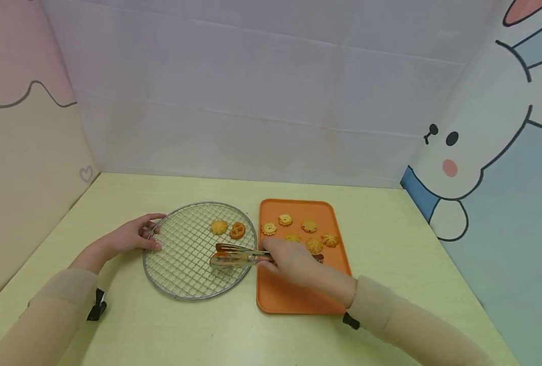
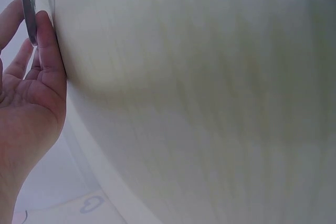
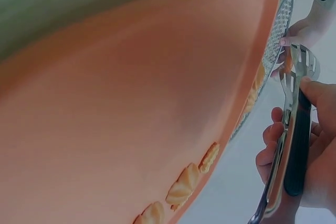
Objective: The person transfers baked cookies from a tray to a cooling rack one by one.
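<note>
Beige sleeves (image 1: pixel 408 320) are worn; tongs (image 1: pixel 241 256) are clasped in the curled right grip (image 1: pixel 295 260), the wire rack (image 1: pixel 184 259) in the loose left grip (image 1: pixel 128 236).

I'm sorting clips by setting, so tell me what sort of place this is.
Likely a booth set up for filming or play: a table closed in by a pale backdrop and a cartoon rabbit panel.

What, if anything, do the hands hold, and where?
The right hand holds tongs by the handles; the left hand, the wire rack by its rim.
</note>
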`<state>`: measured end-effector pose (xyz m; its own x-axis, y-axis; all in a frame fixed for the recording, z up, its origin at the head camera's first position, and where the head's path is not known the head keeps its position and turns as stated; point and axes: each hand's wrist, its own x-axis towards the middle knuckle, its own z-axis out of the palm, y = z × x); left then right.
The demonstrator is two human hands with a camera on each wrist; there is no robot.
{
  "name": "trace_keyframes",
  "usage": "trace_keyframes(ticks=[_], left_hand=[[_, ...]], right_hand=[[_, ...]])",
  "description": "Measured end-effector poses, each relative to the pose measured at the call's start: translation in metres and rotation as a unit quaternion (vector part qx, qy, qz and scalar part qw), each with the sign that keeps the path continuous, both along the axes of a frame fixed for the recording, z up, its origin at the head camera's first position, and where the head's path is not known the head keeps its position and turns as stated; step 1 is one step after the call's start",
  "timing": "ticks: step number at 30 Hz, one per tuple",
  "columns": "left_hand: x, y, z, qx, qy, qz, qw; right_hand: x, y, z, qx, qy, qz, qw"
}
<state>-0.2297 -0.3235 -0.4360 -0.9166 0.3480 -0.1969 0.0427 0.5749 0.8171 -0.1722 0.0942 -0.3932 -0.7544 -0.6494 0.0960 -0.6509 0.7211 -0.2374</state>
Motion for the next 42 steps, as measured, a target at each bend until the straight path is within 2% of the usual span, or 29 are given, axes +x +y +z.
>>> trace_keyframes(ticks=[6,12,21,30,35,42], left_hand=[[0.001,0.001,0.000,-0.004,0.006,0.000,1.0000],[0.000,0.001,-0.001,-0.004,0.008,-0.003,1.0000],[-0.001,-0.001,-0.001,-0.003,0.004,-0.003,1.0000],[-0.001,-0.001,-0.001,-0.002,0.000,-0.002,1.0000],[-0.002,-0.001,-0.001,-0.001,-0.001,-0.001,1.0000],[-0.001,0.000,0.001,0.000,-0.001,-0.003,1.0000]], right_hand=[[0.000,-0.004,-0.008,0.009,-0.025,0.009,1.000],[-0.001,-0.007,-0.008,0.013,-0.046,0.005,0.999],[-0.002,-0.006,-0.012,0.014,-0.056,0.020,0.998],[-0.004,-0.008,-0.014,0.009,-0.060,0.018,0.998],[-0.005,-0.006,-0.012,-0.001,-0.071,0.013,0.997],[-0.004,0.000,-0.005,0.003,-0.051,0.005,0.999]])
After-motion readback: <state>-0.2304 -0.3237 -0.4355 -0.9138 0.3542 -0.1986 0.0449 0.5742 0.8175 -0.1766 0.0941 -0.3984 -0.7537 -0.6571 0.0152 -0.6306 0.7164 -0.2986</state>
